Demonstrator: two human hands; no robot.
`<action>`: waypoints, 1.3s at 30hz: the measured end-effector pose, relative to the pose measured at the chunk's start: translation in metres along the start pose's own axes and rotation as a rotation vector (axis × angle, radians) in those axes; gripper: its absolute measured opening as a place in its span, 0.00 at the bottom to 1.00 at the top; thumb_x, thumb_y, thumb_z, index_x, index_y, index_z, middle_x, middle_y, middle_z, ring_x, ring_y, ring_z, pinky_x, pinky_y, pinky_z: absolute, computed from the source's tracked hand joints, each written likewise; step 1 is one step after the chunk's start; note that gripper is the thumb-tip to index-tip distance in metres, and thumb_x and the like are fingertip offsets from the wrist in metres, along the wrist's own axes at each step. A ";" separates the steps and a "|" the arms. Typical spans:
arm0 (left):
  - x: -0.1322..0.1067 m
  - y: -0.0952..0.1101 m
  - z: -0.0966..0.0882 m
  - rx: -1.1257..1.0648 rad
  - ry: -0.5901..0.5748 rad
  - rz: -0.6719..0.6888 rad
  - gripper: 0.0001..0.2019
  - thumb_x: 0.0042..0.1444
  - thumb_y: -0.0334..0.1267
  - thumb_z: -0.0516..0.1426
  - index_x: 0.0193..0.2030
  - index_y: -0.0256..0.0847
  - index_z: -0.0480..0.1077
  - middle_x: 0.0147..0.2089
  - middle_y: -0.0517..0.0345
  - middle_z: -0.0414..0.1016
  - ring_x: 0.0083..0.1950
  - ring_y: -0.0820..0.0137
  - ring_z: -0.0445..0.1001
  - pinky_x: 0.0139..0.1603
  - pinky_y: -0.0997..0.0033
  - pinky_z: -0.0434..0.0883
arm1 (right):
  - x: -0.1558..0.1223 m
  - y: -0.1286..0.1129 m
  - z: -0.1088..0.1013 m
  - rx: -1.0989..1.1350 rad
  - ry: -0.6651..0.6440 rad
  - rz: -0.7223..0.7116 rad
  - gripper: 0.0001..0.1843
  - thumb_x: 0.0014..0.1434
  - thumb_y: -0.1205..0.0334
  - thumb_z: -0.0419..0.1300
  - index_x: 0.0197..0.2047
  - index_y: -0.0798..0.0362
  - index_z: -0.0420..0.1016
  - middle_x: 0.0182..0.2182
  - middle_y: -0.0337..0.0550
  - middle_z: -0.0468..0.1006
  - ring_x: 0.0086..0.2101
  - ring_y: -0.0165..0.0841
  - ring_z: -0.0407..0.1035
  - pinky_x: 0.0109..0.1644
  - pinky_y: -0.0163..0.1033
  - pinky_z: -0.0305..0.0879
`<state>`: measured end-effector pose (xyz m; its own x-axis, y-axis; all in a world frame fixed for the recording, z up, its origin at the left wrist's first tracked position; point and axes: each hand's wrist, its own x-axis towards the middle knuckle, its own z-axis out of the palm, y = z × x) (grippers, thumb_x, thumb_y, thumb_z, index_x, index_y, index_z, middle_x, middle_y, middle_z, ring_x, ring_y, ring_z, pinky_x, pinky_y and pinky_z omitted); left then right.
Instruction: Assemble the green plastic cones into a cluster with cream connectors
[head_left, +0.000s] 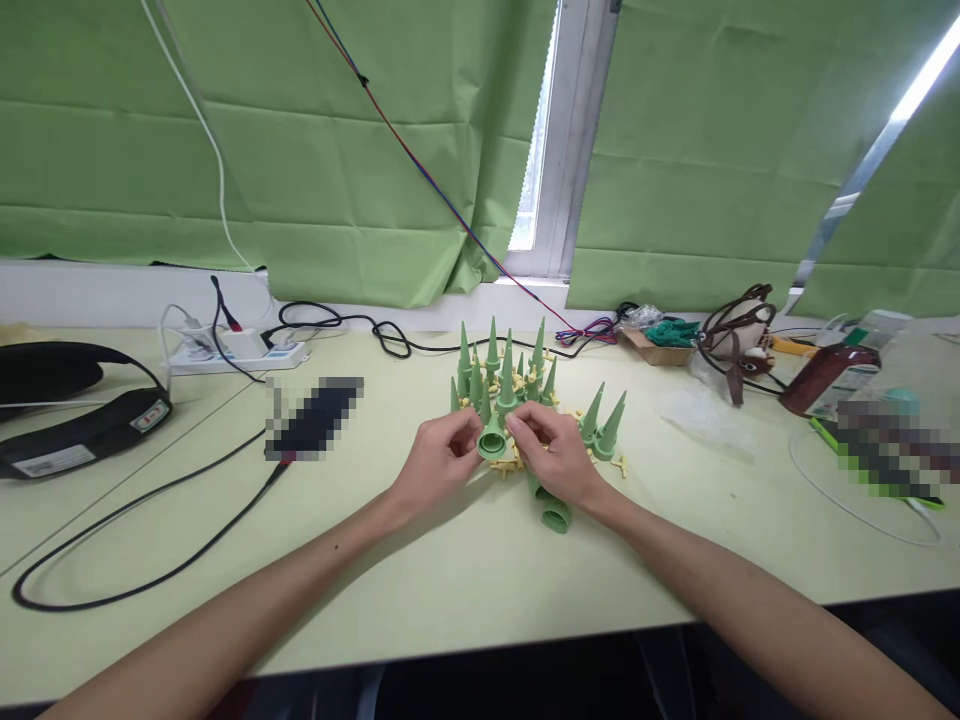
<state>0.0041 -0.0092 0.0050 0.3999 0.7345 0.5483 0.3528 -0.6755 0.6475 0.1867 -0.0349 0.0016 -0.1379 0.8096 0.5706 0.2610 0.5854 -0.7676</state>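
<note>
Both my hands meet over the middle of the pale green table (450, 580). My left hand (439, 458) and my right hand (555, 452) are closed together on one green plastic cone spike (496, 425), its wide round mouth facing me. Behind it stands a cluster of several upright green cone spikes (504, 365), with two more (604, 420) to the right of my right hand. Another green spike (551, 510) lies on its side under my right wrist. Small yellow plastic pieces (504, 466) are scattered on the table among the spikes.
A black cable (150, 545) loops across the left of the table from a blurred dark device (315, 415). A white power strip (236, 350) and a black headset (75, 420) lie far left. A brown bottle (825, 375), a cardboard tray (660, 345) and clutter sit right. Green curtains hang behind.
</note>
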 end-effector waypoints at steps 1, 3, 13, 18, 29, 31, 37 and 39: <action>0.001 0.001 0.000 -0.032 -0.033 -0.061 0.06 0.55 0.35 0.57 0.29 0.38 0.64 0.24 0.64 0.63 0.25 0.77 0.61 0.23 0.78 0.59 | 0.000 0.000 0.000 -0.005 0.000 -0.003 0.15 0.67 0.52 0.53 0.31 0.52 0.68 0.19 0.34 0.63 0.21 0.27 0.56 0.24 0.34 0.53; 0.002 0.001 0.000 -0.107 -0.091 -0.169 0.07 0.55 0.37 0.57 0.29 0.37 0.66 0.24 0.63 0.65 0.24 0.77 0.62 0.23 0.78 0.59 | 0.000 0.000 0.000 -0.007 0.002 -0.012 0.15 0.67 0.52 0.53 0.32 0.52 0.69 0.20 0.34 0.64 0.21 0.27 0.56 0.25 0.34 0.54; 0.005 0.002 0.001 -0.556 -0.243 -0.378 0.25 0.65 0.57 0.47 0.30 0.37 0.65 0.18 0.59 0.66 0.19 0.73 0.66 0.20 0.73 0.61 | 0.000 0.002 0.002 -0.009 0.014 -0.051 0.12 0.67 0.56 0.53 0.34 0.52 0.70 0.23 0.36 0.67 0.22 0.27 0.57 0.27 0.34 0.55; 0.005 0.003 -0.002 -0.563 -0.248 -0.342 0.24 0.64 0.58 0.49 0.31 0.37 0.66 0.20 0.60 0.66 0.20 0.73 0.66 0.21 0.72 0.62 | 0.000 0.003 0.001 -0.037 -0.008 -0.062 0.11 0.67 0.57 0.53 0.35 0.52 0.70 0.23 0.35 0.66 0.23 0.27 0.57 0.27 0.35 0.54; 0.002 0.005 -0.004 -0.401 -0.230 -0.232 0.17 0.62 0.51 0.56 0.34 0.38 0.63 0.28 0.63 0.62 0.23 0.78 0.62 0.24 0.74 0.64 | 0.001 0.002 0.001 -0.085 -0.023 -0.101 0.12 0.67 0.58 0.54 0.33 0.52 0.69 0.23 0.35 0.65 0.23 0.26 0.55 0.27 0.34 0.52; 0.001 0.002 -0.004 -0.295 -0.216 -0.172 0.15 0.63 0.49 0.55 0.36 0.37 0.64 0.31 0.60 0.65 0.25 0.77 0.63 0.24 0.75 0.63 | 0.001 0.003 0.001 -0.084 -0.025 -0.093 0.12 0.67 0.57 0.53 0.33 0.52 0.69 0.23 0.35 0.64 0.23 0.26 0.55 0.27 0.34 0.52; 0.000 -0.002 -0.004 -0.116 -0.124 0.061 0.10 0.62 0.42 0.58 0.45 0.38 0.69 0.45 0.53 0.66 0.32 0.76 0.66 0.28 0.76 0.67 | 0.001 0.006 0.001 -0.066 -0.007 -0.058 0.13 0.67 0.56 0.54 0.31 0.52 0.67 0.21 0.33 0.61 0.21 0.26 0.53 0.25 0.34 0.49; 0.000 -0.003 -0.003 -0.092 -0.097 0.104 0.09 0.61 0.40 0.58 0.46 0.39 0.70 0.45 0.54 0.65 0.30 0.78 0.65 0.25 0.77 0.66 | 0.001 0.007 0.001 -0.063 -0.007 -0.052 0.13 0.67 0.56 0.53 0.31 0.52 0.67 0.21 0.33 0.61 0.21 0.26 0.53 0.25 0.34 0.49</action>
<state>0.0003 -0.0074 0.0048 0.5119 0.6479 0.5641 0.2283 -0.7356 0.6378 0.1871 -0.0299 -0.0030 -0.1595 0.7787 0.6067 0.3132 0.6228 -0.7170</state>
